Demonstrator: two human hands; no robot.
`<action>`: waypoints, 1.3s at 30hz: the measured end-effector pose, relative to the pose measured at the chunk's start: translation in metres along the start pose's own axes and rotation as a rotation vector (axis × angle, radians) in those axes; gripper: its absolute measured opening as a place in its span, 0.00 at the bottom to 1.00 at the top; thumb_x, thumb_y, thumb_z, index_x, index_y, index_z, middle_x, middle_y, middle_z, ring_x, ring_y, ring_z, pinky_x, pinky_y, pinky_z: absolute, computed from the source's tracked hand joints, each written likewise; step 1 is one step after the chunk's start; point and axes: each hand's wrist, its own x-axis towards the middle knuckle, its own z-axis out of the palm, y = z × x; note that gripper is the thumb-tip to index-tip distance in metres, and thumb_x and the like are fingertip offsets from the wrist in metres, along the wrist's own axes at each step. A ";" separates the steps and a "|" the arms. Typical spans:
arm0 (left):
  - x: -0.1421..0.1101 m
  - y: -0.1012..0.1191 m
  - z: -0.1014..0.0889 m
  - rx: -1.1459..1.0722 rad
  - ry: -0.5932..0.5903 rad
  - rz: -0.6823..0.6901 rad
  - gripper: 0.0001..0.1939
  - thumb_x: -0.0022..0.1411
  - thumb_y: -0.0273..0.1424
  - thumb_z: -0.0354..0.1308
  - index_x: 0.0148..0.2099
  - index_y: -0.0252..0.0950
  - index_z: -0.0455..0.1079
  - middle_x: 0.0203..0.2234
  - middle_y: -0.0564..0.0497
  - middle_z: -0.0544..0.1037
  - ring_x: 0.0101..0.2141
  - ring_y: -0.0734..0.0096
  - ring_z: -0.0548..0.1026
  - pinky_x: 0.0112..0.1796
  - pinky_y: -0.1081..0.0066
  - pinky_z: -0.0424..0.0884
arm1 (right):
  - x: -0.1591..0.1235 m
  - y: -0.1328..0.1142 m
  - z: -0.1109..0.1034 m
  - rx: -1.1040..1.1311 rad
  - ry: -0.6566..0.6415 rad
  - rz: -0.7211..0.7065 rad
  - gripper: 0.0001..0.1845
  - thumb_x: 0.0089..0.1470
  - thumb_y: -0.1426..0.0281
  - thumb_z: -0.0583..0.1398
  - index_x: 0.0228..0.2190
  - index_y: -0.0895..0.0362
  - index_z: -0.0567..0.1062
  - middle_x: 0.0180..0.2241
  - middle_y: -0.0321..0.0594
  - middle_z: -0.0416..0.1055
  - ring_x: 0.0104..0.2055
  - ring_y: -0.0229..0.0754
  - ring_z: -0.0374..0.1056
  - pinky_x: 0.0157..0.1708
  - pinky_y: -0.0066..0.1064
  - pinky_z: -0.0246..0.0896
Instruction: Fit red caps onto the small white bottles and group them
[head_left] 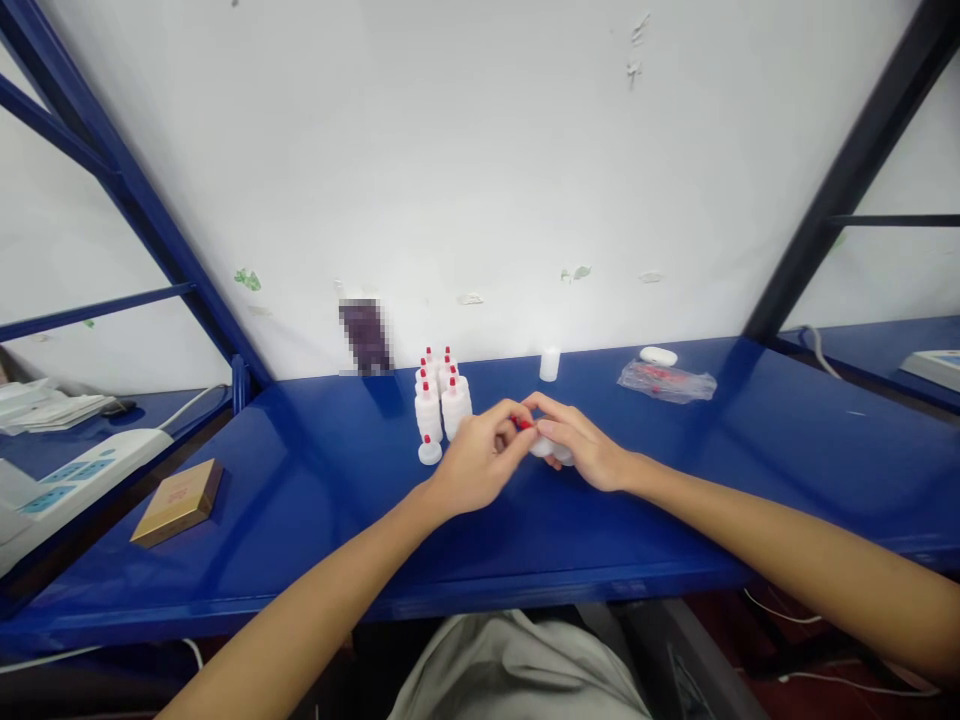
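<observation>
Above the blue table, my right hand [589,447] is wrapped round a small white plastic bottle [541,447], lying tilted with its tip to the left. At that tip, the thumb and fingers of my left hand [476,462] pinch a red cap [520,423]. My fingers partly hide both the cap and the bottle. Just left of my left hand stand two rows of white squeeze bottles [454,408] with red tips. In front of them sits a low white nozzle lid [430,453] with a red cap.
A white cylinder [550,364] stands near the wall. To the right lie a clear bag [667,382] with red pieces and a white oval object [658,355]. On the left are a gold box [180,502] and a power strip [90,480]. Blue frame posts flank the table [315,540].
</observation>
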 end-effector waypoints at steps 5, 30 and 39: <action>-0.026 -0.005 -0.062 0.273 0.235 -0.060 0.13 0.63 0.41 0.57 0.39 0.36 0.68 0.17 0.59 0.66 0.20 0.79 0.63 0.24 0.77 0.59 | 0.009 0.003 -0.015 -0.493 0.160 0.084 0.08 0.60 0.64 0.53 0.35 0.55 0.67 0.19 0.29 0.62 0.20 0.34 0.57 0.24 0.27 0.49; -0.042 -0.028 -0.094 0.765 0.066 -0.219 0.14 0.64 0.43 0.53 0.37 0.38 0.71 0.18 0.58 0.70 0.21 0.73 0.68 0.26 0.73 0.57 | 0.019 0.013 -0.023 -0.883 0.087 0.271 0.08 0.54 0.66 0.58 0.35 0.54 0.76 0.23 0.35 0.71 0.24 0.37 0.63 0.25 0.29 0.47; -0.048 -0.011 -0.065 0.738 0.134 0.178 0.13 0.66 0.38 0.54 0.50 0.38 0.68 0.24 0.56 0.71 0.23 0.77 0.67 0.30 0.76 0.64 | 0.016 -0.003 -0.004 -0.158 0.098 0.156 0.10 0.50 0.64 0.63 0.28 0.59 0.76 0.23 0.33 0.66 0.22 0.32 0.60 0.23 0.26 0.55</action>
